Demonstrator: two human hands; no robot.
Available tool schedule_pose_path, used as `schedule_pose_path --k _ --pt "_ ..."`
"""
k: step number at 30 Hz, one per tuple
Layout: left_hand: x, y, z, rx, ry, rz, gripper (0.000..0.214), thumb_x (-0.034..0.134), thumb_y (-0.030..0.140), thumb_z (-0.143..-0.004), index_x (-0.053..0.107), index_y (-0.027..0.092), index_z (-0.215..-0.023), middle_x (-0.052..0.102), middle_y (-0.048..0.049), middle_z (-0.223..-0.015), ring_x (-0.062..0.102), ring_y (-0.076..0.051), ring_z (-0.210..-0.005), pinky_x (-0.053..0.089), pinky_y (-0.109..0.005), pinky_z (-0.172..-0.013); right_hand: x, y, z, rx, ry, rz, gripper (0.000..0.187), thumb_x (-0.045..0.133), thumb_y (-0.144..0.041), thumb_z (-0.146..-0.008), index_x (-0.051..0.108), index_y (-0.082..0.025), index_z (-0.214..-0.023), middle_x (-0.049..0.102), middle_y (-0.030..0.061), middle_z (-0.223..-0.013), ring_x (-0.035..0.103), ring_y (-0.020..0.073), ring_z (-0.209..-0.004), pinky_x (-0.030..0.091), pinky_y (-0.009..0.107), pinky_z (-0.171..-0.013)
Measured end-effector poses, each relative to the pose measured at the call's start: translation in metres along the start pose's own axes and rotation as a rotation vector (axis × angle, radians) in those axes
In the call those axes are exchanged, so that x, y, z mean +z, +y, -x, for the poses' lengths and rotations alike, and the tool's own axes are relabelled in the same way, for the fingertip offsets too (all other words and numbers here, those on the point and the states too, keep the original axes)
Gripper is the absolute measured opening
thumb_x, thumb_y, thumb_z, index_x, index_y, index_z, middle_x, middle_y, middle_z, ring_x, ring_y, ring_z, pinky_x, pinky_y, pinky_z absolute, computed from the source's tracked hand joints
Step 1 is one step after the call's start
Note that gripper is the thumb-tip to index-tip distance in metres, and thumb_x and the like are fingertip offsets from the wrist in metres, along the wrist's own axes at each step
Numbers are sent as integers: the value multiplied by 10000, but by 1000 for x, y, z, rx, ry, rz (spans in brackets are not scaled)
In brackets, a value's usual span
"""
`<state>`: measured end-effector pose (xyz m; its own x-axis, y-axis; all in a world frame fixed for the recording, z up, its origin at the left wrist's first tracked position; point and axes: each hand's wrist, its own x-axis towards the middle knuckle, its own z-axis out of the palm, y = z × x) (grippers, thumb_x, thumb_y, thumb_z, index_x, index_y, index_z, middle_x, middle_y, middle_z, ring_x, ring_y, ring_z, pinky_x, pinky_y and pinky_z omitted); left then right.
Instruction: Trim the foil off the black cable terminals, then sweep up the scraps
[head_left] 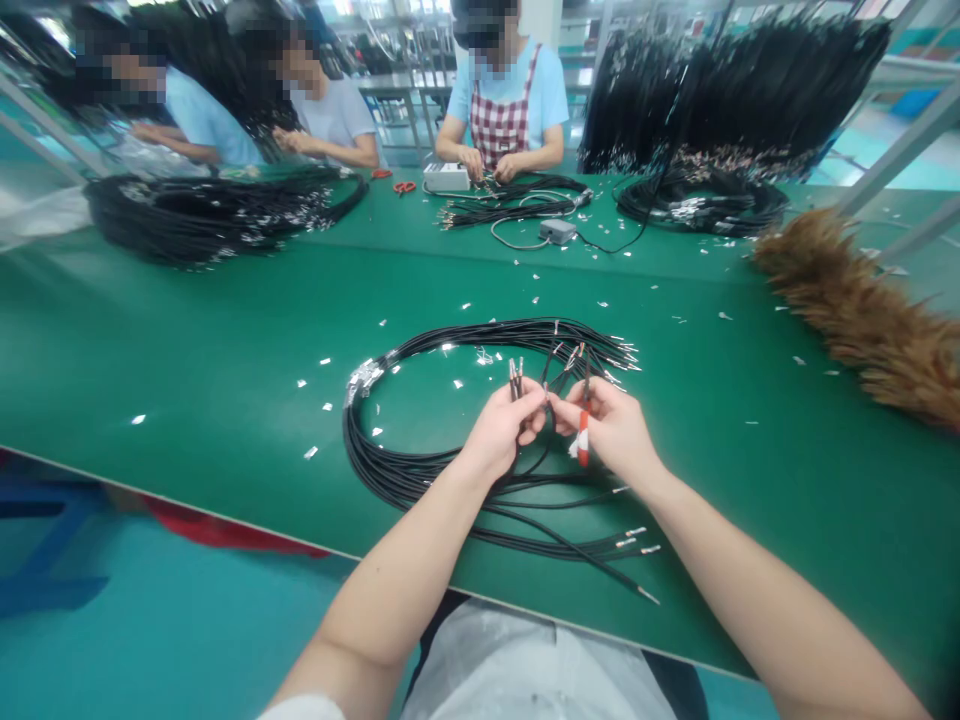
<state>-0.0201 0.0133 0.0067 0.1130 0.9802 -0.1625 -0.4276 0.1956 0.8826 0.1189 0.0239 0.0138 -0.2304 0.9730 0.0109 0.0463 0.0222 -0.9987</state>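
A coil of thin black cables [420, 470] with bare metal ends lies on the green table [187, 370] in front of me. My left hand [501, 430] is closed in a pinch on a few cable ends that stick up above my fingers. Touching it on the right, my right hand [611, 428] is closed on other black cable ends and on a small red and white tool [582, 440] that hangs below my palm. Both hands hover over the right half of the coil.
Small metal scraps [315, 452] dot the table. A brown feather duster [862, 315] lies at the right. Large black cable bundles [217, 210] sit at the far left and far right [705, 200]. Three people work across the table; a grey box [556, 231] lies near them.
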Motion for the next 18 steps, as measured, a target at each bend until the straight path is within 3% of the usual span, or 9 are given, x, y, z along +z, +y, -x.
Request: schedule_pose_path --k 5,8,10,12,15,18 --pt "-2 6 3 -29 -105 -22 227 615 316 -716 458 152 -700 599 -49 -727 566 -110 -664 235 -138 -364 -23 -27 3 -47 150 144 224 631 -392 -708 532 -203 -771 483 -54 -476 457 93 -399 379 224 -402" --pt "-5 10 5 -154 -283 16 281 628 358 -705 434 154 -699 602 -83 -729 620 -180 -718 166 -146 -341 -35 -39 10 -33 61 113 248 587 -448 -733 507 -215 -767 449 -63 -416 414 94 -337 352 233 -368" --pt "-6 11 4 -213 -350 48 301 640 365 -690 425 153 -685 561 -56 -656 625 -184 -657 143 -150 -333 -37 -41 16 -4 -46 80 278 544 -484 -748 487 -214 -778 457 -59 -413 424 102 -335 354 235 -364" --pt "-6 9 3 -181 -295 66 286 642 344 -688 430 152 -678 514 -15 -603 582 -131 -561 142 -144 -329 -34 -40 23 43 -178 95 277 526 -476 -753 475 -205 -775 486 -47 -445 456 106 -368 371 230 -382" --pt "-4 7 4 -30 -89 23 224 627 292 -702 462 144 -679 509 1 -606 480 -59 -491 160 -132 -328 -23 -35 32 149 -383 190 210 532 -391 -750 474 -190 -727 496 -41 -490 473 95 -420 389 216 -424" --pt "2 6 7 104 59 -46 191 615 291 -709 506 136 -683 529 -8 -625 455 -47 -484 182 -137 -329 -13 -29 34 201 -450 300 213 505 -372 -769 470 -186 -672 459 -56 -467 433 78 -416 343 199 -421"
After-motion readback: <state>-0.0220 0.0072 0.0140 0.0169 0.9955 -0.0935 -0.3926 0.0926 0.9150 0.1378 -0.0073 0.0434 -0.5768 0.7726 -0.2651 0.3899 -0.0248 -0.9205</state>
